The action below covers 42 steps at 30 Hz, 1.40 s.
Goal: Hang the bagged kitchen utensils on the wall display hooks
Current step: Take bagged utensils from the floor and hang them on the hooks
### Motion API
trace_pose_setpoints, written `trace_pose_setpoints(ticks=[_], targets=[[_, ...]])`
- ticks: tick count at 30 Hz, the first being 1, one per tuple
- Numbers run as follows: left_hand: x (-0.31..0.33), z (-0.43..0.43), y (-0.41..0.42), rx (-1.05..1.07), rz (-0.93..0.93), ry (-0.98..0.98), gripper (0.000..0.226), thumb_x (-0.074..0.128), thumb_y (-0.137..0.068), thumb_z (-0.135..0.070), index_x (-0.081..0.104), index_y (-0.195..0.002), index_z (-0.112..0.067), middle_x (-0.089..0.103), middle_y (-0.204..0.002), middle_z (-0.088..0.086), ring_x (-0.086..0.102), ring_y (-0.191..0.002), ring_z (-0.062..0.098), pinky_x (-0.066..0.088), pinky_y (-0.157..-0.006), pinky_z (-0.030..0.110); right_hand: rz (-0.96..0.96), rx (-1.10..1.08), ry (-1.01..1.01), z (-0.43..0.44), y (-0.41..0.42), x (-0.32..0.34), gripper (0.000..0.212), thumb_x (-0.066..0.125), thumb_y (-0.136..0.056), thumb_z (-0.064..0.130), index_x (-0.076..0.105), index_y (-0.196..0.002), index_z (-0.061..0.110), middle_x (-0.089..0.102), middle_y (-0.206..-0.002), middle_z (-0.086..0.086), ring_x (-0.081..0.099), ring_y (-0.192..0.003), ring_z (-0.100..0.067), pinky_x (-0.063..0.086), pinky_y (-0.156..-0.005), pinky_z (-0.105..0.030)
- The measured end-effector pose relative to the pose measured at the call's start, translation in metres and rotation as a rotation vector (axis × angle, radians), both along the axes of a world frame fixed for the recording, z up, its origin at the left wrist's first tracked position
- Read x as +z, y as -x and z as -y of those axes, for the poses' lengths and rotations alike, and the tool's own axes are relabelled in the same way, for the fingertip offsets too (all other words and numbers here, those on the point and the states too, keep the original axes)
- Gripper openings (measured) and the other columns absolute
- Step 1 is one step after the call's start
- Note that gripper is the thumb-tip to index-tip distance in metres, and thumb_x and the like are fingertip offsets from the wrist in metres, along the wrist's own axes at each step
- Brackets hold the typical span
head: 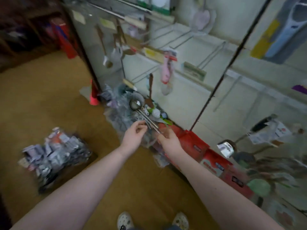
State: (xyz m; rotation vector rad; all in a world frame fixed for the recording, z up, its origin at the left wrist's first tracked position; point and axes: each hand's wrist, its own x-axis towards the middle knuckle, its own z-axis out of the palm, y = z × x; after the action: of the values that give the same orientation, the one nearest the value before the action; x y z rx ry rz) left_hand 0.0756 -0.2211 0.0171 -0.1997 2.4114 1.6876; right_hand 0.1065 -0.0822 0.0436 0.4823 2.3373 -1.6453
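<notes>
A metal ladle with a round bowl and a long thin handle is held low in front of the wall display. My right hand grips the handle's near end. My left hand pinches the handle a little further up, fingers curled at it. The frame is blurred, so I cannot tell whether the ladle is in a clear bag. Under the hands lies a heap of bagged utensils on the floor against the wall. Bare wire hooks stick out of the wall above, and some carry hanging utensils.
A second pile of bagged goods sits on a box on the brown floor at the left. Red cartons line the foot of the wall on the right, with more utensils hanging low there. My shoes show at the bottom.
</notes>
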Motion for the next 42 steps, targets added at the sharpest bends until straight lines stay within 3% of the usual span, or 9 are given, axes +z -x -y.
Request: trace_pose_setpoints(ticks=[7,13,17,21,25,29,34,38,42], targets=[[0.027,0.181,-0.021,0.266,-0.065,-0.035,0.014,0.055,-0.095,-0.019,0.056,-0.109,-0.022,0.066,-0.107,0.006,0.061,-0.103,0.021,0.046,-0.093,0.033,-0.084,0.371,-0.071,0.169,0.015,0.021,0.038,0.056,-0.093,0.028,0.047,-0.127,0.013,0.057,-0.12,-0.004,0.056,-0.107,-0.019,0.044,-0.091,-0.031],[0.034,0.299,-0.064,0.466,-0.033,-0.085,0.017,0.052,-0.096,-0.012,0.059,-0.112,-0.011,0.066,-0.097,0.003,0.062,-0.101,0.025,0.046,-0.092,0.031,-0.098,0.586,-0.092,0.288,0.01,0.021,0.033,0.056,-0.094,0.029,0.049,-0.123,0.015,0.058,-0.118,-0.005,0.056,-0.11,-0.02,0.045,-0.096,-0.033],[0.025,0.356,-0.094,0.606,0.012,-0.106,0.025,0.051,-0.097,-0.019,0.06,-0.119,-0.012,0.068,-0.109,0.005,0.063,-0.105,0.025,0.046,-0.1,0.038,-0.088,0.707,-0.098,0.343,0.007,0.017,0.032,0.054,-0.095,0.027,0.048,-0.123,0.014,0.056,-0.115,-0.005,0.054,-0.102,-0.018,0.043,-0.082,-0.026],[0.022,0.394,-0.113,0.754,0.012,-0.152,0.039,0.053,-0.097,-0.025,0.046,-0.135,-0.019,0.064,-0.116,0.004,0.064,-0.095,0.019,0.05,-0.085,0.036,-0.079,0.836,-0.098,0.391,0.011,0.016,0.03,0.051,-0.097,0.024,0.046,-0.124,0.015,0.054,-0.101,0.003,0.052,-0.083,-0.01,0.041,-0.064,-0.021],[0.016,0.431,-0.121,0.856,0.028,-0.187,0.044,0.055,-0.095,-0.024,0.042,-0.138,-0.02,0.064,-0.116,0.007,0.066,-0.092,0.021,0.053,-0.076,0.031,-0.086,0.913,-0.084,0.44,0.021,0.014,0.028,0.052,-0.096,0.022,0.048,-0.123,0.015,0.057,-0.106,-0.001,0.054,-0.083,-0.011,0.042,-0.063,-0.021],[0.012,0.475,-0.113,0.925,0.037,-0.14,0.038,0.054,-0.094,-0.023,0.046,-0.132,-0.017,0.068,-0.106,0.002,0.068,-0.088,0.022,0.052,-0.091,0.047,-0.068,0.982,-0.038,0.488,0.036,0.01,0.029,0.051,-0.096,0.025,0.049,-0.124,0.015,0.056,-0.103,-0.001,0.05,-0.07,-0.008,0.038,-0.055,-0.02],[0.007,0.532,-0.079,0.965,0.043,-0.154,0.029,0.053,-0.095,-0.02,0.045,-0.122,-0.027,0.068,-0.105,-0.001,0.068,-0.083,0.017,0.051,-0.091,0.038,0.013,1.001,0.022,0.553,0.075,-0.011,0.024,0.05,-0.097,0.025,0.05,-0.119,0.015,0.052,-0.089,0.007,0.046,-0.066,-0.013,0.037,-0.054,-0.024],[-0.013,0.575,-0.044,1.007,0.144,-0.2,0.028,0.055,-0.095,-0.019,0.045,-0.12,-0.023,0.065,-0.111,0.004,0.066,-0.08,0.015,0.052,-0.079,0.032,0.122,0.983,0.015,0.599,0.108,-0.044,0.023,0.048,-0.098,0.027,0.053,-0.117,0.015,0.055,-0.096,0.003,0.058,-0.083,-0.03,0.05,-0.071,-0.034],[-0.035,0.612,-0.013,1.067,0.177,-0.22,0.024,0.057,-0.094,-0.015,0.047,-0.116,-0.02,0.065,-0.109,0.006,0.067,-0.081,0.009,0.05,-0.07,0.022,0.252,0.997,-0.05,0.636,0.14,-0.086,0.02,0.046,-0.099,0.029,0.053,-0.111,0.014,0.057,-0.09,0.0,0.052,-0.075,-0.019,0.041,-0.058,-0.025]])
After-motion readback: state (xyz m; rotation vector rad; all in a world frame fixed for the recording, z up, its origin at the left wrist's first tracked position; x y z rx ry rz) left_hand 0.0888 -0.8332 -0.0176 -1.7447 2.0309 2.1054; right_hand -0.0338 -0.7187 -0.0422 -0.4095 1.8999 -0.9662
